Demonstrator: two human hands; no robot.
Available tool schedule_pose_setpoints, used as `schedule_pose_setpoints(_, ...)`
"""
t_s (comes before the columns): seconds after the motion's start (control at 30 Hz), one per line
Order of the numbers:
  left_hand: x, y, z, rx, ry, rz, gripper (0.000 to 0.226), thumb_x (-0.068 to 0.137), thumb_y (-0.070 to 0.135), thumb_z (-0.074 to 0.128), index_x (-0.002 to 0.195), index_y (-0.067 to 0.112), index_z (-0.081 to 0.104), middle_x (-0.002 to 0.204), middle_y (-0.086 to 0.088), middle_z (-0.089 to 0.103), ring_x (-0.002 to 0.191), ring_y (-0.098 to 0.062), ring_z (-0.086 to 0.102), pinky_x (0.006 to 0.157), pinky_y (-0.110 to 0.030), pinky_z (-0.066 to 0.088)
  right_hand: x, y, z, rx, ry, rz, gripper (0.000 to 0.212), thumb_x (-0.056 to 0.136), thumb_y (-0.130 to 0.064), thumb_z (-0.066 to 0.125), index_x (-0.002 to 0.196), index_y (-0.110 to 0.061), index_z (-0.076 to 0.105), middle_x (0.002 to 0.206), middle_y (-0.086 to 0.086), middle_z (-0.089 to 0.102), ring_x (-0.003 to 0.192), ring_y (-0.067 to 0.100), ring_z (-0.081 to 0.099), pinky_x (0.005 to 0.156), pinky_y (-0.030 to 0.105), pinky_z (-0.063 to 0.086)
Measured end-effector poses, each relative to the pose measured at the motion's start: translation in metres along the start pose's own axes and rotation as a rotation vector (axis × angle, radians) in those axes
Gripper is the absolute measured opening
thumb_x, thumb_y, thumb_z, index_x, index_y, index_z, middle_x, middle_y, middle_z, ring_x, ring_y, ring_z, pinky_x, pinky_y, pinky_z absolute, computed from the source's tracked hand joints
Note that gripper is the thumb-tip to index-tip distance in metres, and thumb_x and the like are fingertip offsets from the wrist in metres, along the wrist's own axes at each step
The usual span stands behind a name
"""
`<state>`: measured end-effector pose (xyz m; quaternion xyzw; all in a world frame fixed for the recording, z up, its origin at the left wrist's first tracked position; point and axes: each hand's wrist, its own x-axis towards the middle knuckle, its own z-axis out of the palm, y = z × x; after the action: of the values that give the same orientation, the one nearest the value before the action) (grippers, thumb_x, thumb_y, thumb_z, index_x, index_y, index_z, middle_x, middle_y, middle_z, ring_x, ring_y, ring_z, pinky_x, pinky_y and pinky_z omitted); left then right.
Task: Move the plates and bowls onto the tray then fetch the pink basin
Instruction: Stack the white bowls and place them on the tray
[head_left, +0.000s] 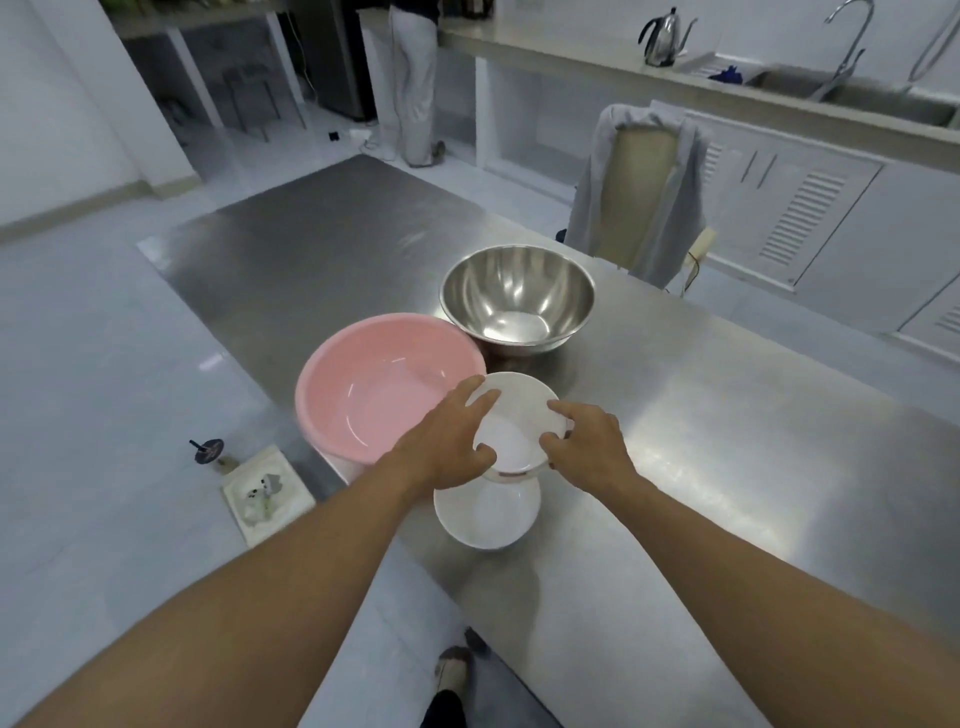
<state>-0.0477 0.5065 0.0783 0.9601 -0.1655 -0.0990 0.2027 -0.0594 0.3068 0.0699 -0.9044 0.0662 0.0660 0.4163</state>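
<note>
White plate (511, 423) is gripped at opposite rims by left hand (441, 441) and right hand (592, 441), fingers closed on it, above a white bowl (485, 514) on the steel desk (727, 441). Pink basin (384, 389) sits just left.

Dim cool light; soft blur; edges warped.

You see a brushed metal surface (701, 415), a glossy steel bowl (517, 301), a smooth matt-pink plastic basin (374, 395), and glossy white plates (511, 421).
</note>
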Motion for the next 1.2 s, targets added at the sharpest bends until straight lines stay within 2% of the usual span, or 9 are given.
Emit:
schedule_pose_setpoints(0.1,-0.021,-0.004,0.01,-0.014,-0.003,-0.045,0.08,0.084,0.032,0.06,0.153,0.026,0.019,0.164,0.003,0.006,0.148,-0.023,0.019,0.117,-0.041,0.031,-0.012,0.003,0.012,-0.017,-0.024,-0.02,0.057,0.082,-0.023,0.069,0.137,-0.017,0.057,0.135,0.007,0.06,0.112,0.03,0.061,0.085,0.049,0.059)
schedule_pose_setpoints(0.23,-0.041,-0.006,0.026,0.003,-0.015,-0.088,0.082,0.085,0.033,0.059,0.154,0.027,0.015,0.165,0.0,0.001,0.151,-0.023,0.011,0.119,-0.039,0.022,-0.024,0.012,0.026,-0.054,-0.023,-0.024,0.054,0.084,-0.023,0.069,0.137,-0.017,0.058,0.135,0.005,0.061,0.116,0.028,0.06,0.098,0.044,0.052)
schedule_pose_setpoints(0.33,-0.049,-0.007,0.037,-0.005,-0.041,-0.119,0.083,0.085,0.034,0.058,0.154,0.025,0.014,0.165,-0.004,-0.002,0.151,-0.024,0.007,0.12,-0.037,0.017,-0.029,0.02,0.031,-0.069,-0.036,-0.031,0.052,0.086,-0.022,0.069,0.137,-0.016,0.058,0.136,0.006,0.061,0.118,0.027,0.06,0.101,0.042,0.051)
schedule_pose_setpoints(0.53,-0.053,0.0,0.051,-0.058,-0.056,-0.102,0.082,0.083,0.027,0.06,0.154,0.018,0.019,0.161,-0.006,0.007,0.148,-0.024,0.015,0.116,-0.029,0.021,-0.034,0.039,0.039,-0.1,-0.097,0.005,0.054,0.087,-0.02,0.063,0.14,-0.016,0.054,0.14,0.005,0.058,0.126,0.027,0.053,0.106,0.039,0.044)
schedule_pose_setpoints(0.73,-0.045,0.0,0.059,-0.084,-0.128,-0.158,0.084,0.085,0.029,0.059,0.155,0.019,0.013,0.163,-0.006,-0.007,0.151,-0.024,0.008,0.119,-0.032,0.019,-0.032,0.051,0.044,-0.122,-0.171,-0.019,0.054,0.093,-0.017,0.054,0.145,-0.014,0.046,0.146,0.004,0.051,0.128,0.029,0.05,0.106,0.038,0.043)
schedule_pose_setpoints(0.87,-0.039,0.0,0.059,-0.108,-0.149,-0.147,0.083,0.085,0.025,0.06,0.154,0.018,0.014,0.161,-0.003,-0.004,0.142,-0.028,0.029,0.112,-0.03,0.031,-0.029,0.053,0.046,-0.071,-0.2,0.016,0.053,0.094,-0.017,0.052,0.146,-0.015,0.044,0.148,0.006,0.049,0.13,0.029,0.048,0.108,0.04,0.042)
schedule_pose_setpoints(0.93,-0.034,0.001,0.057,-0.102,-0.154,-0.127,0.082,0.086,0.022,0.059,0.154,0.017,0.015,0.16,-0.003,-0.003,0.139,-0.03,0.034,0.109,-0.029,0.032,-0.026,0.054,0.041,-0.043,-0.191,0.038,0.055,0.092,-0.015,0.052,0.147,-0.015,0.044,0.147,0.007,0.05,0.131,0.029,0.048,0.109,0.039,0.042)
schedule_pose_setpoints(1.1,-0.009,0.015,0.053,-0.092,-0.192,-0.042,0.085,0.084,0.021,0.058,0.154,0.02,0.01,0.161,-0.002,-0.002,0.14,-0.03,0.032,0.112,-0.033,0.035,-0.026,0.062,0.018,0.018,-0.104,0.066,0.066,0.09,-0.011,0.052,0.15,-0.03,0.035,0.145,0.001,0.051,0.129,0.027,0.05,0.106,0.039,0.045)
schedule_pose_setpoints(1.2,0.011,0.031,0.051,-0.073,-0.219,0.023,0.087,0.083,0.021,0.057,0.154,0.022,0.007,0.162,-0.001,-0.003,0.145,-0.031,0.025,0.115,-0.038,0.033,-0.025,0.068,-0.001,0.028,-0.063,0.124,0.073,0.09,-0.015,0.051,0.153,-0.037,0.023,0.146,0.005,0.049,0.124,0.032,0.052,0.102,0.046,0.049)
